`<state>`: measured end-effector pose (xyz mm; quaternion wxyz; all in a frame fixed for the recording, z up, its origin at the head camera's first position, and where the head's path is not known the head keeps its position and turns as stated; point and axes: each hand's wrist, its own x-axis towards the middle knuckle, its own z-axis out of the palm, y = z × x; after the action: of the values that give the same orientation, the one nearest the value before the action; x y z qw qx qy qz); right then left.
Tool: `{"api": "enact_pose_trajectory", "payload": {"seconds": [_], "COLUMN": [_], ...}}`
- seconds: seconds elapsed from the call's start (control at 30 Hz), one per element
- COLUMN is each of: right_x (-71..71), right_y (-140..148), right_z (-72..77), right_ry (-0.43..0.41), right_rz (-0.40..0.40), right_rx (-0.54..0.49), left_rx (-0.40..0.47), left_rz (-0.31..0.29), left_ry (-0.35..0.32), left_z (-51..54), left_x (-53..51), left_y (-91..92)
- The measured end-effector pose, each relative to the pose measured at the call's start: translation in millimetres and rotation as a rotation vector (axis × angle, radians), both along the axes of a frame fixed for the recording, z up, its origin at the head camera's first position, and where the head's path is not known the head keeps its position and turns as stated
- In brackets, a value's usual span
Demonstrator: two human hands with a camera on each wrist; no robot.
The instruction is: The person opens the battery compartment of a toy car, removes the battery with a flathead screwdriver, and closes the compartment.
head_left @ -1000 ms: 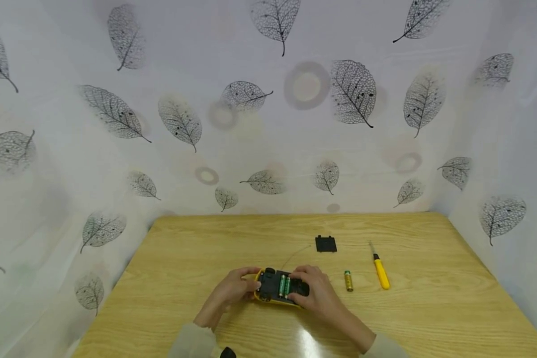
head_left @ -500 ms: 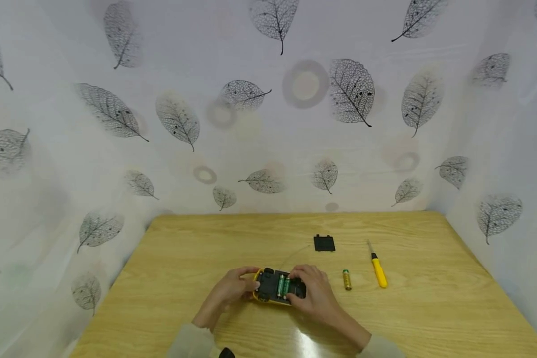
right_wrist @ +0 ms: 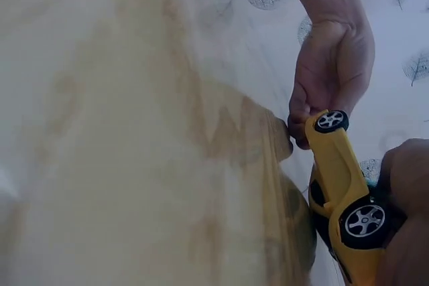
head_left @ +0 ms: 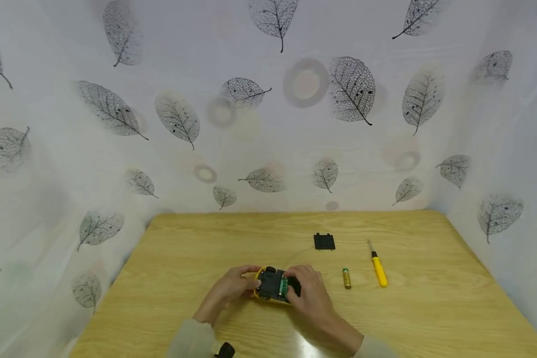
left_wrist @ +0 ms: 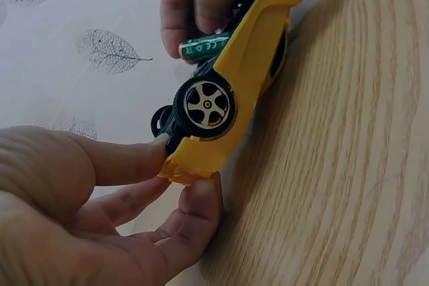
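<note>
A yellow toy car [head_left: 268, 285] is turned with its black underside up, and its battery bay shows green batteries [head_left: 282, 287]. My left hand [head_left: 230, 288] grips one end of the car between thumb and fingers, as the left wrist view also shows. Over the bay, my right hand [head_left: 311, 294] pinches a green battery [left_wrist: 204, 46], which sticks up above the car's side in the left wrist view. Its fingers hide part of the bay. From the right wrist view, the car [right_wrist: 338, 172] appears side-on with two wheels visible.
A gold battery with a green end [head_left: 346, 278] lies right of the car. Beyond it is a yellow-handled screwdriver [head_left: 379, 268]. A black battery cover [head_left: 324, 242] lies farther back on the wooden table [head_left: 197, 238]. Leaf-patterned sheeting [head_left: 268, 134] surrounds the table.
My right hand has shifted slightly left over the battery bay, and the battery at its fingertips has moved from lying alongside the other one. My left hand keeps its grip on the car.
</note>
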<state>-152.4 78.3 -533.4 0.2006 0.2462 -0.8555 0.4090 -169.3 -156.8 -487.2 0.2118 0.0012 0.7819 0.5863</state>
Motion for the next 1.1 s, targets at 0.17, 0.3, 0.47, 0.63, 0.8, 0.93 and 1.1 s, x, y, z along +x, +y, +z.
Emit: {"api": "enact_pose_trajectory", "payload": {"seconds": [0.17,0.3,0.47,0.63,0.8,0.93,1.1], "right_x": [4.8,3.7,-1.2,-4.1,-7.3,-9.9,-10.5], "right_y": [1.7,7.1,11.6,13.2,12.8,11.3,9.8], "right_z": [5.4,10.1,13.5,13.9,13.3,10.9,9.5], "right_ry": [-0.071,-0.108,-0.168,-0.175,-0.197,-0.180,-0.084], "right_rz": [-0.005,0.058,0.116,0.131,0.136,0.115,0.057], "right_rx": [-0.011,-0.010,0.044,0.103,0.102,0.120,0.150], "left_rx": [-0.001,0.011,0.015,0.028,0.024,0.022,0.025], "left_rz": [-0.002,0.009,0.018,0.017,0.018,0.018,0.019], "left_ry": [-0.018,-0.021,-0.021,-0.021,-0.021,-0.023,-0.024], "left_z": [-4.1,-3.2,-1.1,-0.9,-0.8,-0.7,-1.1], "left_x": [-0.4,0.1,0.0,-0.1,-0.5,-0.6,-0.9], "left_y": [0.2,-0.9,-1.9,-2.2,-2.8,-3.2,-3.0]}}
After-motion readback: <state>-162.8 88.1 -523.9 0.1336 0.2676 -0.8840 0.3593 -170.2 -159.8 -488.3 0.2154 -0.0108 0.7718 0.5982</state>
